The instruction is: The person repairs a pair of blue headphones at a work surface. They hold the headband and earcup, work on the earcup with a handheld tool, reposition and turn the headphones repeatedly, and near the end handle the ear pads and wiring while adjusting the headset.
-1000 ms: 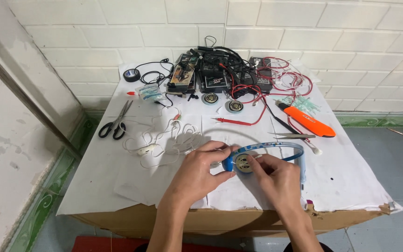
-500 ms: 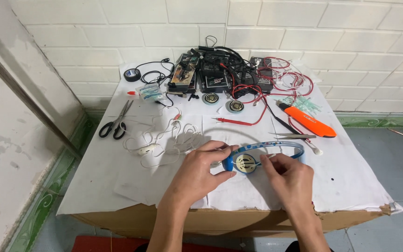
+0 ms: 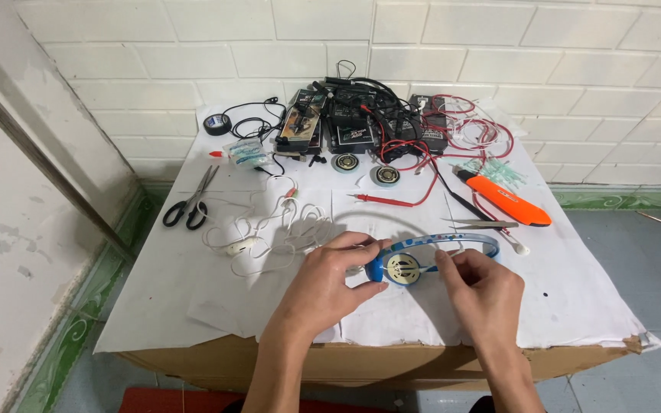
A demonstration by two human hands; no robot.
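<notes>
Hands, left (image 3: 329, 284) and right (image 3: 477, 284), grip blue headphone (image 3: 407, 266) between them.

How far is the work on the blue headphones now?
Done: the ear cup lies uncovered, grille showing. In hand: left hand and right hand pinch it at the blue headband. Left: tweezers, scissors and two loose speakers lie untouched.

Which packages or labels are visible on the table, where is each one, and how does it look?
Small clear packet: far left, beside the scissors; see-through, pale blue-green contents.
Dark boxes: far edge by the wall; flat, black, with label panels, under tangled wires.
Clear bag: far right, by the orange tool; greenish pieces inside.
</notes>
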